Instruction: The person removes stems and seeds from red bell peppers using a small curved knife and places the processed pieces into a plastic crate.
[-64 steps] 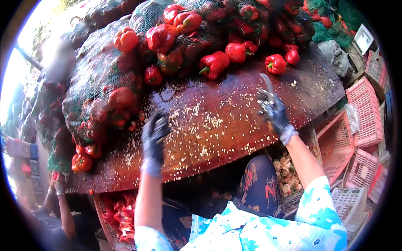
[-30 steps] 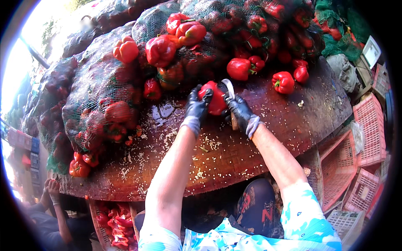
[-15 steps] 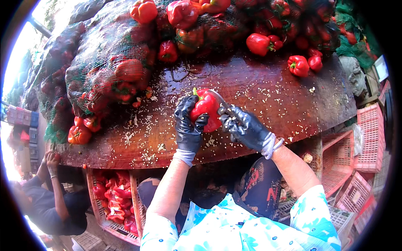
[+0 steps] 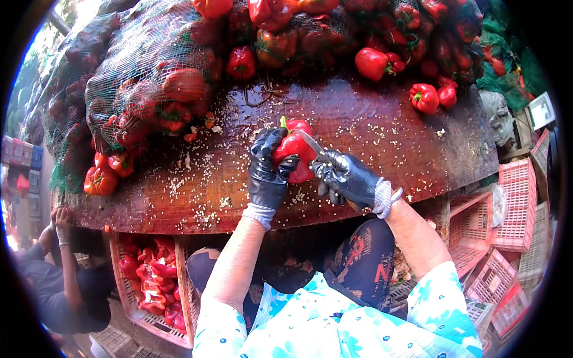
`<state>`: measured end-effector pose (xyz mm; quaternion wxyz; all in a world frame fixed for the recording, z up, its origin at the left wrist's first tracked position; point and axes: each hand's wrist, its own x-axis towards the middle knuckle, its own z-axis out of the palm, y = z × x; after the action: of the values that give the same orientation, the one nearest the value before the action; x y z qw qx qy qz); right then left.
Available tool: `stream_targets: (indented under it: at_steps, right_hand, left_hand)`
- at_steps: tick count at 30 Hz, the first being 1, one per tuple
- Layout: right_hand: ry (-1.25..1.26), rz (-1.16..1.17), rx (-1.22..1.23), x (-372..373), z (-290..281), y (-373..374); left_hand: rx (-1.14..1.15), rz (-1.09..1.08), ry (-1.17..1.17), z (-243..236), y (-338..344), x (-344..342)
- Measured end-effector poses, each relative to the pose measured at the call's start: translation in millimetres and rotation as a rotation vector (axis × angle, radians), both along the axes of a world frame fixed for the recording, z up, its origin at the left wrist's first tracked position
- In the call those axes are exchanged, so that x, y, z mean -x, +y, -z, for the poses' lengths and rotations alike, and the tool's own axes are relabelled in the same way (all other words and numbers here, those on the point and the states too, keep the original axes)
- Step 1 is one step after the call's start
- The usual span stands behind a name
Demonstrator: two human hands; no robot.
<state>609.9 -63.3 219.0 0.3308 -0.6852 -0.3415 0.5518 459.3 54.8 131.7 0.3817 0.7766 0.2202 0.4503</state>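
A red bell pepper (image 4: 296, 147) with a green stem is gripped in my left hand (image 4: 267, 170), which wears a black coated glove. The fingers wrap its left side and the thumb presses its front. In my right hand (image 4: 348, 179), gloved the same way, is a knife (image 4: 312, 142); its curved blade lies against the pepper's upper right side, and the handle's end sticks out below the palm. Both hands are above the wet reddish-brown table (image 4: 382, 156), which is scattered with pale seeds. How deep the blade sits in the pepper I cannot tell.
Mesh sacks (image 4: 149, 77) full of red peppers line the table's far side. Loose peppers (image 4: 424, 98) lie at the far right. Below the near edge stands a crate (image 4: 186, 286) holding cut peppers. Pink crates (image 4: 514, 197) are stacked at right. A co-worker (image 4: 65, 280) is at left.
The knife blade has shifted slightly along the pepper's upper right side, and my right hand has turned a little, showing the handle's end. The whole view has shifted slightly.
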Motion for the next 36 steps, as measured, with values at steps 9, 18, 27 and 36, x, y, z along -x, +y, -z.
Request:
stream_targets:
  at_steps: [9, 18, 27, 36]
  right_hand:
    - [0.167, 0.061, 0.176, 40.8, 51.6, -49.4]
    - [-0.530, 0.193, -0.588, 16.8, 22.9, -10.1]
    - [-0.638, -0.015, -0.351, 31.3, 45.3, 20.6]
    - [-0.554, 0.078, -0.277, 15.1, 59.3, 35.4]
  left_hand:
    - [0.825, -0.023, -0.339, 29.2, 19.4, -10.6]
    - [0.828, 0.123, -0.286, 23.1, 4.9, 16.6]
    - [0.811, 0.226, -0.186, 32.7, 16.5, 34.4]
    - [0.329, 0.180, 0.063, 25.7, 11.7, 49.8]
